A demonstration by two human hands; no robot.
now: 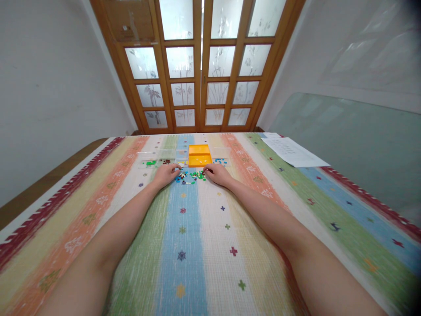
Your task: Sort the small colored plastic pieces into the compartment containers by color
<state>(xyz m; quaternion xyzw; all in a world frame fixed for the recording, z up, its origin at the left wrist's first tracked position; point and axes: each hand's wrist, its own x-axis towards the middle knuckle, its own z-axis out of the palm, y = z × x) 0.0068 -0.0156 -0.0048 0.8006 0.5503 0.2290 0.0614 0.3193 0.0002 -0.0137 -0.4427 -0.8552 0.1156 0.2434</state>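
Note:
A mixed pile of small building bricks [198,175] in green, blue, white, yellow and dark red lies on the tablecloth between my hands. My left hand [165,174] rests at the pile's left edge, thumb and fingers drawn together; anything between them is too small to make out. On the opposite side, my right hand [217,173] has its fingertips pinched at the green bricks, perhaps around a tiny dark piece. Just beyond the pile sits an open orange box [199,153] with a few light pieces inside. Clear plastic trays flank it, holding green bricks [151,163], dark red bricks [166,161] and blue bricks [219,161].
A striped, patterned tablecloth [182,272] covers the table. White paper sheets [294,151] lie at the far right. Wooden doors with glass panes [201,66] stand behind the table, and a pale green glass-like panel [348,149] is along the right.

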